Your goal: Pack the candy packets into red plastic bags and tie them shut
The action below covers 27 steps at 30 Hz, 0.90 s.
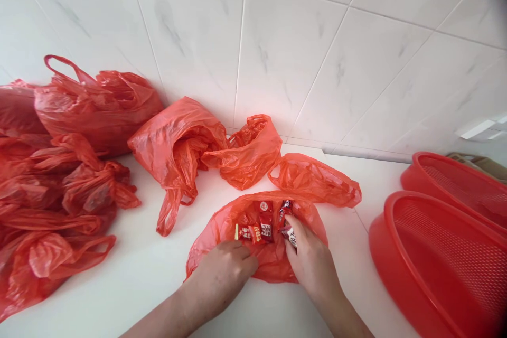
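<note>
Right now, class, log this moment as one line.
left hand: at near edge of open bag | right hand: fingers on wrapped packet inside bag | right side: red baskets

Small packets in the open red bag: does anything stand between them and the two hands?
Nothing visible does. The bag is open above; the left hand is beside the red packets, the right hand at a black-and-white packet.

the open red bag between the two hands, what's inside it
Inside the open red bag are several small wrapped packets, mostly red. The left hand and right hand cover parts of the bag, hiding whatever lies beneath them.
</note>
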Tool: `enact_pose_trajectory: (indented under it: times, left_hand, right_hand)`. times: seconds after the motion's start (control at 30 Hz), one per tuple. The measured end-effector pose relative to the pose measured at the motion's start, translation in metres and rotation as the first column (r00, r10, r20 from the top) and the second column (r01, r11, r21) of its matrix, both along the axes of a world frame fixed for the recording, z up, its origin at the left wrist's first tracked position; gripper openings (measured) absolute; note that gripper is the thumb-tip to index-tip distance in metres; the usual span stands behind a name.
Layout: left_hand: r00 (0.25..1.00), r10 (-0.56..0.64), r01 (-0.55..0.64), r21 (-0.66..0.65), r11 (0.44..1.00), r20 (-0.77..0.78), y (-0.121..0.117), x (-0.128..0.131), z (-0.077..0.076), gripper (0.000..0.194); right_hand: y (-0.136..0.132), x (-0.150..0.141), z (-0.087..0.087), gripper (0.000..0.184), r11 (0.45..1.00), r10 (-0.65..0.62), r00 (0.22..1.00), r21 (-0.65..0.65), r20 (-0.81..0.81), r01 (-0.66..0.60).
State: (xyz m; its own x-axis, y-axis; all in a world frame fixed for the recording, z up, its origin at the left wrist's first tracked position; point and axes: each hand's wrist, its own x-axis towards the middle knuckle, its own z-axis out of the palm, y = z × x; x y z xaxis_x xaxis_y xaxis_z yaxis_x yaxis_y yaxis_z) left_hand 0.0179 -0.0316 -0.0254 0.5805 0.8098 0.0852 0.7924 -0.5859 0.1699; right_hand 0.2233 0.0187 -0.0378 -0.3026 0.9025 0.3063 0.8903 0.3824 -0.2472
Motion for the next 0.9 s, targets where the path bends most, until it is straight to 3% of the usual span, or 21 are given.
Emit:
enact_pose_trajectory:
  times: [0.17, 0.33, 0.43, 0.57, 0.73, 0.9]
  left_hand:
    - [0.999, -0.018, 0.017, 0.033, 0.999, 0.035, 0.000, -0.001, -0.001, 0.021]
    - [0.998, -0.022, 0.020, 0.034, 0.999, 0.065, -0.001, 0.001, 0.003, 0.021]
    - [0.992, -0.045, 0.042, 0.029, 0.999, 0.114, -0.001, 0.001, 0.004, 0.025]
    - [0.984, -0.059, 0.055, 0.027, 0.998, 0.168, -0.001, 0.000, 0.003, 0.029]
    - [0.990, -0.057, 0.057, 0.001, 0.998, 0.132, -0.001, 0.001, 0.006, 0.027]
    - [0.994, -0.012, 0.011, 0.009, 1.000, 0.112, 0.000, -0.006, 0.011, 0.025]
  right_hand:
    - [-0.010, -0.005, 0.007, 0.047, 0.995, -0.093, 0.987, 0.030, -0.130, 0.098]
    - [-0.014, -0.008, 0.012, 0.051, 0.996, 0.049, 0.964, -0.063, -0.260, -0.068]
    - [-0.008, 0.000, 0.015, 0.026, 0.998, 0.068, 0.984, 0.028, -0.166, -0.064]
    - [0.004, 0.016, 0.016, 0.024, 0.991, -0.101, 0.992, 0.096, 0.075, 0.093]
    - [0.011, 0.025, 0.016, 0.026, 0.981, -0.150, 0.969, -0.090, 0.197, 0.170]
    - [0.010, 0.026, 0.022, 0.043, 0.964, -0.161, 0.987, -0.213, -0.005, 0.157]
